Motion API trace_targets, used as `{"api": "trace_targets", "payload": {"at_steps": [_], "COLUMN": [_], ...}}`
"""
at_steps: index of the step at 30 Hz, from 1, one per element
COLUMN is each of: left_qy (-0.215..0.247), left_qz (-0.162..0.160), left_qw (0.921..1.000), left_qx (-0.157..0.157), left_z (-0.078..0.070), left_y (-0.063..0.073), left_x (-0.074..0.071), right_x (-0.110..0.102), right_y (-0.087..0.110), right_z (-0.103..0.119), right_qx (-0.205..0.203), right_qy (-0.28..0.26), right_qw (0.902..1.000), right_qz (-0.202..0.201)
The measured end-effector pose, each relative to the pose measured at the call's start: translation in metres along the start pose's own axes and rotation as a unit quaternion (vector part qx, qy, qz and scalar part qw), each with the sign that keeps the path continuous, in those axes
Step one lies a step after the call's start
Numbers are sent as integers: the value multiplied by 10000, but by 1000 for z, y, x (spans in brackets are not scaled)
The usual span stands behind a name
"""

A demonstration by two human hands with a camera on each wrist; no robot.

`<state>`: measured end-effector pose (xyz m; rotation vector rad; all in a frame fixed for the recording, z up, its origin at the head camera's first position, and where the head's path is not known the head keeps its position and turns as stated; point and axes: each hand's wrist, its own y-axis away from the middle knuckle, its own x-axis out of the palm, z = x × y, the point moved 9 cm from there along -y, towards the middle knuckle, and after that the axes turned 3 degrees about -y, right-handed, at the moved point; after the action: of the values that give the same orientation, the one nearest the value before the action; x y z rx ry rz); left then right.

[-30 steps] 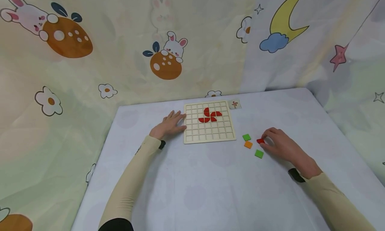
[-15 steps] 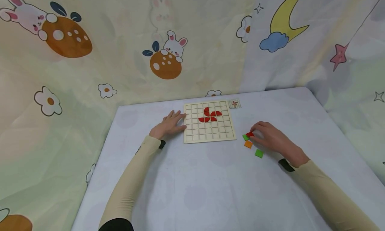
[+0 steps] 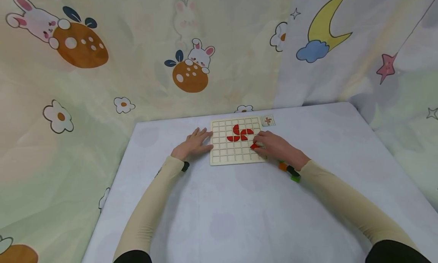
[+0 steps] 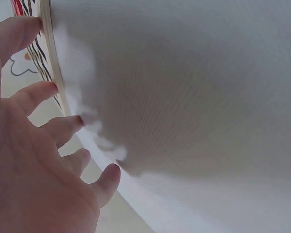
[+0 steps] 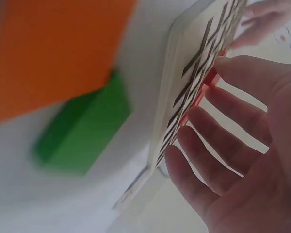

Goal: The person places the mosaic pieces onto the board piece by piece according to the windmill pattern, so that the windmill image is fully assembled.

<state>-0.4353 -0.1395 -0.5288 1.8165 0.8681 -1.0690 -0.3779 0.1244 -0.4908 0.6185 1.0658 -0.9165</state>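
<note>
A square wooden grid board lies at the back of the table, with several red quarter-round tiles set in a pinwheel pattern on it. With fingers spread straight, my left hand touches the board's left edge; thumb and fingertips meet the rim in the left wrist view. My right hand is over the board's right side, pinching a red tile between thumb and index finger. In the right wrist view that tile shows close over the grid, its shape partly covered by the fingers.
Right of the board, an orange tile and a green tile lie partly under my right wrist; another green one is nearly hidden. A small pattern card lies at the board's back right corner. A printed curtain hangs behind the table.
My right hand has carried the red tile leftward from the loose tiles to over the board's right side. My left hand has stayed at the board's left edge.
</note>
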Motion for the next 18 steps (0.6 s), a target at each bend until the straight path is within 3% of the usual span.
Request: {"api": "trace_targets", "payload": {"at_steps": [6,18], "left_qy": [-30,-25], "left_qz": [-23,-48], "left_qw": [10000,10000], "left_qx": [-32,-77], "left_z": [-1,1], "left_y": [0,0], "left_x": [0,1], "right_x": [3,3], "right_y": [-17,-26], "right_z": [19,29], "right_qx": [-367,-923], "right_qy": [279,428], "right_qw": [9989,9940], "right_qz": [-72,-405]}}
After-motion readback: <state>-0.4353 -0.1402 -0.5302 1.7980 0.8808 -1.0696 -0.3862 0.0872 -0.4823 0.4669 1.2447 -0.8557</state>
